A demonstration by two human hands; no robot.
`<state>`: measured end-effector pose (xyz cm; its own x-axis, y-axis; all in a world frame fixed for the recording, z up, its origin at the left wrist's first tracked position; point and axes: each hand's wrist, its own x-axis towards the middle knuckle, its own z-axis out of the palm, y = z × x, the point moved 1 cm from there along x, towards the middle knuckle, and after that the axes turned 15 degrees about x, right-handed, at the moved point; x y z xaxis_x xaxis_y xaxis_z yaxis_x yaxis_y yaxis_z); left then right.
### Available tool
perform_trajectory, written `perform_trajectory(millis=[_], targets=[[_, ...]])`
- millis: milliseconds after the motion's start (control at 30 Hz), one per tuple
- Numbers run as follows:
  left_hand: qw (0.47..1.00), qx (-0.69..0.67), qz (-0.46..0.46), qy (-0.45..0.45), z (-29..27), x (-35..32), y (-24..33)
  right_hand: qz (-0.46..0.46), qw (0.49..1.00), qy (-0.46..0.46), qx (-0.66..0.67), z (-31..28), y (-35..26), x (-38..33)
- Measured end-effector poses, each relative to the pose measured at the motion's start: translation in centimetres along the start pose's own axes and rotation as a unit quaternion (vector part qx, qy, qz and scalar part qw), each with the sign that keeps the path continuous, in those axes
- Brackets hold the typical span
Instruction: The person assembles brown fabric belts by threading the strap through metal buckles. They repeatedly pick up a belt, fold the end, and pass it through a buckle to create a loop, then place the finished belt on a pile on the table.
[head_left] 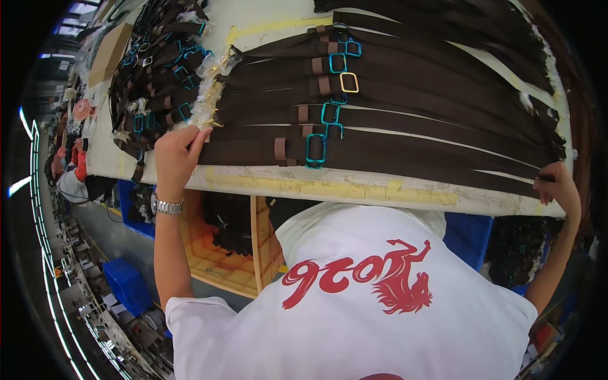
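Dark brown straps [405, 151] carry paler, reddish-brown loops [280, 149]. Most buckles [308, 151] are bright turquoise; one buckle [342, 83] is gold. The table [101, 152] is off-white, striped with yellow tape [278, 28]. A white shirt [443, 342] bears a red brushstroke horse [405, 288]; the watch [167, 206] is silver, the crate [128, 286] blue.

Straps [405, 152] are laid side by side across the table [104, 149]; to their left (past their ends) a strap heap [158, 88] is piled, with a carton [111, 54] placed at its left.
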<state>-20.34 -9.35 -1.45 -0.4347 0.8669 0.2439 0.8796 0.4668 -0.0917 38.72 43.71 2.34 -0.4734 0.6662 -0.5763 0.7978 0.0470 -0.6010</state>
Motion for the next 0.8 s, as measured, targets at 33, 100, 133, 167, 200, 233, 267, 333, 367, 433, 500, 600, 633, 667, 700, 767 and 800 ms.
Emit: perform_trajectory(millis=[33,100,133,167,200,233,267,333,367,433,500,600,633,667,700,767,800], targets=[[0.997,0.053,0.029,0.044,0.7,0.7,-0.1,-0.019,0.994,0.107,-0.031,-3.5,4.1,0.7],[0.999,0.036,-0.023,0.034,3.1,0.6,-1.4,-0.114,0.962,0.235,-0.082,-10.8,10.2,2.7],[0.999,0.019,-0.039,0.033,4.3,0.8,-1.6,-0.144,0.942,0.284,-0.106,-13.8,13.2,3.7],[0.998,0.003,-0.056,0.032,5.0,1.0,-1.7,-0.145,0.934,0.299,-0.132,-15.9,15.3,4.7],[0.998,-0.006,-0.056,0.041,5.6,1.6,-1.0,-0.146,0.924,0.315,-0.159,-17.3,16.7,5.5],[0.998,0.025,-0.035,0.055,5.8,2.2,-0.4,-0.141,0.921,0.321,-0.173,-18.1,18.0,6.3],[0.996,0.058,-0.014,0.070,5.9,2.9,0.1,-0.136,0.917,0.327,-0.186,-18.3,18.9,6.9],[0.989,0.119,-0.004,0.082,6.3,3.5,0.7,-0.095,0.912,0.306,-0.257,-17.4,19.0,8.6],[0.988,0.114,-0.009,0.100,7.1,4.2,0.7,-0.184,0.883,0.350,-0.252,-17.7,22.4,8.3],[0.984,0.117,-0.030,0.128,8.0,4.4,0.6,-0.154,0.873,0.369,-0.280,-15.6,23.0,10.0],[0.984,0.128,-0.036,0.116,7.3,4.2,1.0,-0.035,0.896,0.308,-0.318,-14.9,20.7,10.5],[0.985,0.118,-0.030,0.124,6.0,3.8,2.2,0.019,0.894,0.269,-0.359,-12.0,12.9,7.1],[0.982,0.124,-0.029,0.139,5.4,3.6,2.8,-0.047,0.844,0.341,-0.412,-8.8,7.7,6.3],[0.979,0.124,-0.018,0.160,4.8,4.2,3.5,-0.197,0.775,0.373,-0.470,-8.7,5.9,6.3],[0.974,0.137,-0.003,0.179,3.5,4.9,4.5,-0.295,0.800,0.364,-0.375,-5.0,0.0,6.6],[0.977,0.069,-0.028,0.198,3.3,5.5,7.5,-0.443,0.817,0.310,-0.198,2.4,-8.7,7.2],[0.981,0.020,-0.022,0.193,3.3,6.1,9.3,-0.518,0.792,0.279,-0.166,4.3,-10.1,9.6]])
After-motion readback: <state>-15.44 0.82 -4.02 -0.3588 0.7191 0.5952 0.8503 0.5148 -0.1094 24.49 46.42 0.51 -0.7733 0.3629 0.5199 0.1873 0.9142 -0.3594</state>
